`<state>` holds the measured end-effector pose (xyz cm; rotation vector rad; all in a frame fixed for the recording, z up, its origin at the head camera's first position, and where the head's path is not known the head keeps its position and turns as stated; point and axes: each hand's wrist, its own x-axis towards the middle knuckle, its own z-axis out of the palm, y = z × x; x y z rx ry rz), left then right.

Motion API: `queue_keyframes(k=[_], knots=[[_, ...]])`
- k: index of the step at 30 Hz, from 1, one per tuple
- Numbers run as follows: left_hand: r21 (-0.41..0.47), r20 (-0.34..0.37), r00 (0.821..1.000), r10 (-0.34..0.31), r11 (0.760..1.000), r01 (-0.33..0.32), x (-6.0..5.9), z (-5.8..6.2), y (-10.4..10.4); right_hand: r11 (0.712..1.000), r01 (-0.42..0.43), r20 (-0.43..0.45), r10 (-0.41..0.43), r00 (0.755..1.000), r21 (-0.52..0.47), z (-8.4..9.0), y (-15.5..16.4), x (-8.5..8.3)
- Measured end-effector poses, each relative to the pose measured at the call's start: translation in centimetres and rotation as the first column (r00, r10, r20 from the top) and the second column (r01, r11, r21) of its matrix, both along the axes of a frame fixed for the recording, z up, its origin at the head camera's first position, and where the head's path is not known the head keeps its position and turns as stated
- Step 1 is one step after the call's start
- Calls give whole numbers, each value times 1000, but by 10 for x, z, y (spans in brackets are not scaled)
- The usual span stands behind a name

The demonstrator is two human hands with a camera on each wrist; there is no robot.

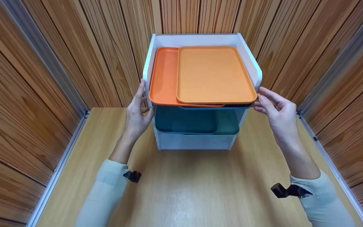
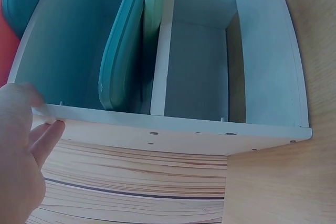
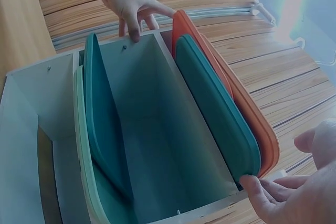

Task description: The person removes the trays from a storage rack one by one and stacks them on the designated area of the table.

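Observation:
A white shelf unit stands in front of me. My left hand grips its left side panel, thumb at the front edge and fingers along the outside. My right hand is at the upper right front corner, its fingers loosely bent. In the right wrist view a fingertip touches the corner of a teal tray. On the unit's top lie a light orange tray and, under it and shifted left, a red-orange tray. A dark teal tray overlaps a green tray on the middle shelf.
The unit rests on a light wooden tabletop. Wood-patterned panels rise behind and on both sides, joined by metal rails. Below the middle shelf board is a lower compartment.

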<state>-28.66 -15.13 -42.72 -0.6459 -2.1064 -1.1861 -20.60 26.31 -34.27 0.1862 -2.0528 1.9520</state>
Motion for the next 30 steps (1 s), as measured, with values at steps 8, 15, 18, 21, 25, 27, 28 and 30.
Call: queue_keyframes(k=[8, 15, 18, 21, 25, 27, 28, 30], knots=[[-5, 20, 1000, -1, 1000, 1, 1, 1, 0, 1000, -5, -21, 5, 1000, 21, 4, 1, 2], [-11, 29, 1000, 11, 1000, -11, 1, 2, 0, 999, -38, -7, 37, 999, -36, 9, -2, 3], [-14, 31, 999, 16, 1000, -15, 1, 2, 0, 994, -81, 8, 82, 997, -78, 12, -5, 4], [-15, 36, 999, 17, 1000, -17, 1, 3, 0, 986, -127, 20, 130, 991, -109, 15, -7, 5], [-26, 33, 999, 23, 999, -23, 1, 3, 1, 991, -132, 25, 132, 991, -24, 18, -9, 3], [-29, 28, 999, 28, 999, -27, 1, 2, 1, 991, -125, 38, 123, 992, 50, 18, -10, 1], [-29, 25, 999, 30, 999, -29, 1, 2, 1, 989, -127, 49, 123, 991, 80, 18, -10, -1], [-27, 22, 999, 28, 999, -27, 1, 2, 1, 983, -141, 78, 133, 988, 118, 18, -10, -4]])
